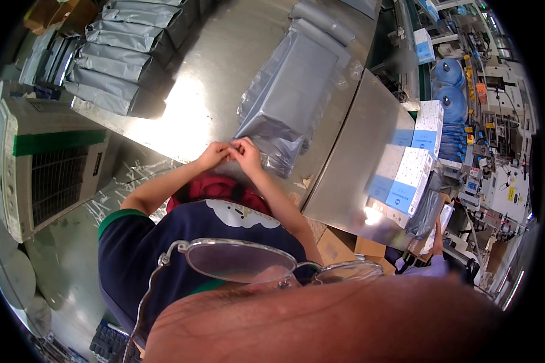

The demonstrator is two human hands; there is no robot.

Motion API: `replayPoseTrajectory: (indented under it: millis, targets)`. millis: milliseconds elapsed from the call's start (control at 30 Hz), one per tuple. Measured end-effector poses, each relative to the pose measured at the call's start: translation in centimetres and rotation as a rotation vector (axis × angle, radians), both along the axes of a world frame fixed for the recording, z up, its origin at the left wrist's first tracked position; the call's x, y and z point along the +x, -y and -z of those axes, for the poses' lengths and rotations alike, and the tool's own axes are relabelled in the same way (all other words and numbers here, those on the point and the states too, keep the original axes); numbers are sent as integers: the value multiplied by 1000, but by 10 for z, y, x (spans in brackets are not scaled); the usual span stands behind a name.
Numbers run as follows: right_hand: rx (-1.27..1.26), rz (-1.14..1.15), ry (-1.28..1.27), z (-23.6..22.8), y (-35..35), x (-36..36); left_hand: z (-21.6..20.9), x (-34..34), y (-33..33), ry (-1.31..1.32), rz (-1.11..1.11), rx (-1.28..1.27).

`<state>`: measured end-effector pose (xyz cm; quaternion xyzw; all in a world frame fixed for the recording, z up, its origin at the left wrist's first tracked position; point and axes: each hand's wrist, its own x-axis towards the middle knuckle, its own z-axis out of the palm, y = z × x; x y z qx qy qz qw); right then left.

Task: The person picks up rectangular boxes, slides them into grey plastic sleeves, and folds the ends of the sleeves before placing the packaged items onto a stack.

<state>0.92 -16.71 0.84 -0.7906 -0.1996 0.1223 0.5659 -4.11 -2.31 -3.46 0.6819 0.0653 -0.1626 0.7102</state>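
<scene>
At the near edge of the metal table (pixel 218 78), my left hand (pixel 214 156) and my right hand (pixel 247 155) meet, fingers bent and fingertips pressed together. Whatever lies between them is too small or hidden to make out. Just beyond my right hand is the near corner of a pile of flat grey plastic bags (pixel 297 78); I cannot tell whether the fingers touch it. The pile's near end is crumpled and shiny, hanging toward the table's edge.
Filled grey bags (pixel 118 63) stand in a row at the far left. A boxy unit with green tape (pixel 57 143) is left of the table, near white strips (pixel 142 172) on the floor. White-and-blue boxes (pixel 409 181) stand at right, beside another person's arm (pixel 437 239).
</scene>
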Motion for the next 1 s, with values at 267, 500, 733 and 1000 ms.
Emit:
replayPoseTrajectory:
  millis: [267, 500, 733, 1000]
  targets:
    - [-856, -231, 135, 34, 222, -94, -17, 3, -9, 458, 31, 918]
    - [-1032, -550, 349, -36, 161, 33, -13, 74, -17, 1404, 641, 1173]
    - [-780, -468, 538, -29, 147, 87, -38, 121, -4, 419, -60, 650]
    - [-884, -52, 390, -36, 87, 139, -19, 164, 44, 181, -287, 1167]
